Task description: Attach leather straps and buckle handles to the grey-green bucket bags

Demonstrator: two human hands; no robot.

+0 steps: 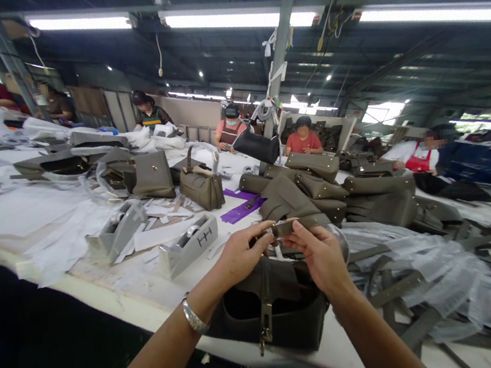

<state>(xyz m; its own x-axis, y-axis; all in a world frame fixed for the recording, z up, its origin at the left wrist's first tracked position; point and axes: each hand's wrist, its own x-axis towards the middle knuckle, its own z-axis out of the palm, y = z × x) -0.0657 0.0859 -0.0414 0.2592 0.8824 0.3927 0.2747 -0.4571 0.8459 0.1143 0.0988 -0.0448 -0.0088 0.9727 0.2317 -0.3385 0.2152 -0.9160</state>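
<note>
A dark grey handbag [286, 323] stands open-topped on the white table [119, 291] right in front of me. My left hand [241, 254] and my right hand [321, 255] are both above it, each pinching one end of a grey strap piece [284, 227] with a metal fitting. A strap with a clasp [265, 317] hangs down the bag's front. A bracelet sits on my left wrist.
Two grey tape dispensers [189, 244] [118, 229] lie left of my hands. Several finished grey bags [203, 186] and a pile of bags [318, 189] fill the table's middle. Plastic wrap and loose straps [443, 278] cover the right. Other people work at the far side.
</note>
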